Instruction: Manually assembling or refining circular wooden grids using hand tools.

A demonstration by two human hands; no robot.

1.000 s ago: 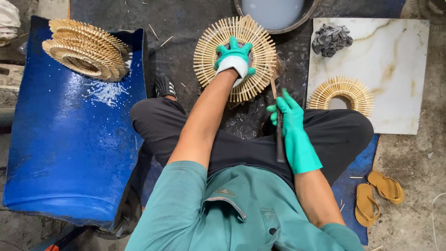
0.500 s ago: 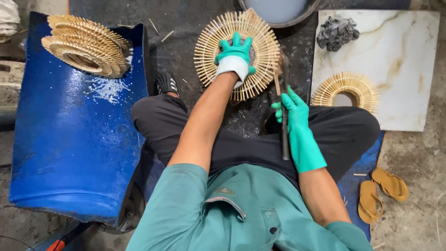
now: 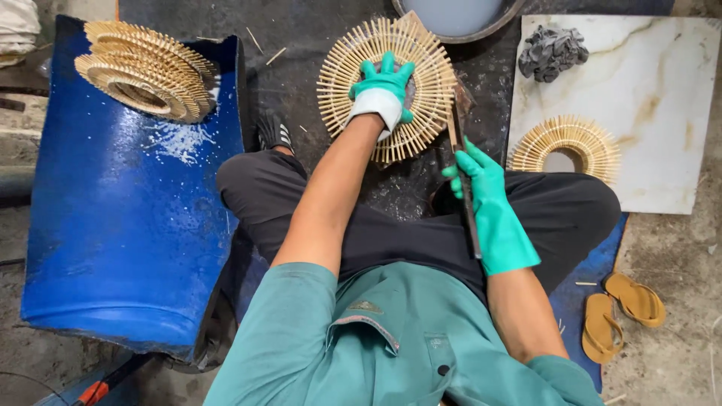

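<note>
Gripping a long dark-handled brush (image 3: 464, 180), the right hand (image 3: 489, 207) is closed round the shaft near its upper part, and the left hand (image 3: 382, 94) lies flat and spread on a round stick mat (image 3: 387, 86), fingers open, pressing it down and not closed on anything. Both hands wear green gloves.

What matters here is how the brush lies against the mat. Its long axis runs nearly straight away from the person, handle end back over the lap, working end forward. That forward end meets the mat's right rim, so the mat sits up and to the left of the gripping hand, and just beside it. The left hand is the nearer one to the mat's middle; the right reaches only its rim through the tool.

The mat rests on a dark floor sheet (image 3: 301, 30), close to its far edge, just below a grey basin (image 3: 459, 19). To the right, a second, half-ring mat (image 3: 565, 143) lies on a white marble slab (image 3: 662, 98), near the slab's left edge, with a grey rag (image 3: 553, 51) at its far left corner. A stack of finished mats (image 3: 143, 71) sits at the far end of a blue drum (image 3: 128, 210).
</note>
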